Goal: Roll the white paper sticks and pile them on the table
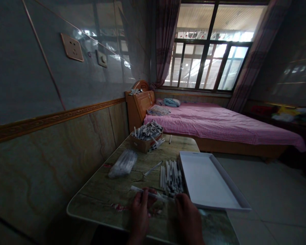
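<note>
A long, narrow clear plastic sleeve stretches between my hands above the near part of the table. My left hand is closed around it, with one end sticking out to the left. At its right end, the fingers of my right hand are pinched together; whether a pen is also in them is too dark to see. Just beyond my hands lies a row of white pens with dark ends. Another clear sleeve rests loose on the tabletop, left of the row.
A shallow white tray stands at the table's right. Farther back is a cardboard box heaped with pens, some spilling beside it. A bundle of clear sleeves lies left on the wood-patterned table. Beyond is a bed.
</note>
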Demonstrator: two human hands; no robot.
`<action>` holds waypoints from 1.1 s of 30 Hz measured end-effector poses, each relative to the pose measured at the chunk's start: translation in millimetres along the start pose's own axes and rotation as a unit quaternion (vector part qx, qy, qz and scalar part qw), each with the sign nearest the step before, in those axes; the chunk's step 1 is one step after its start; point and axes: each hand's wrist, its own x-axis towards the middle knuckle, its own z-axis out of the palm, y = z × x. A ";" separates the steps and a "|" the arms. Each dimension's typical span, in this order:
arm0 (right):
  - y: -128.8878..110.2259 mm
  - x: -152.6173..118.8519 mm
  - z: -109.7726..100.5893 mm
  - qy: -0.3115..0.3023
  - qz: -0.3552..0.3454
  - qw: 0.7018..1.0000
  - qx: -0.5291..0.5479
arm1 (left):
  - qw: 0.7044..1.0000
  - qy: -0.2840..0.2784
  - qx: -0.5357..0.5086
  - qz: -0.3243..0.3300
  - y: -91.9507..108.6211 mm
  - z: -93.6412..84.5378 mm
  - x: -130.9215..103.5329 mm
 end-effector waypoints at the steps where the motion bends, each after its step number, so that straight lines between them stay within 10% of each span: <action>1: 0.1 0.4 -0.7 0.000 -0.003 0.999 -0.032 | 1.000 0.001 -0.001 -0.002 0.7 0.4 -0.7; 8: 5.6 3.2 9.2 0.016 -0.021 0.992 -0.126 | 1.000 0.005 0.008 -0.025 9.5 5.0 -8.1; 19: 9.9 -1.2 9.5 0.040 -0.030 0.999 0.018 | 1.000 -0.009 0.010 -0.006 -1.0 0.9 -2.1; 33: -17.1 -10.0 19.0 -0.097 -0.083 0.991 0.027 | 0.997 -0.039 0.071 0.008 18.8 5.9 -13.9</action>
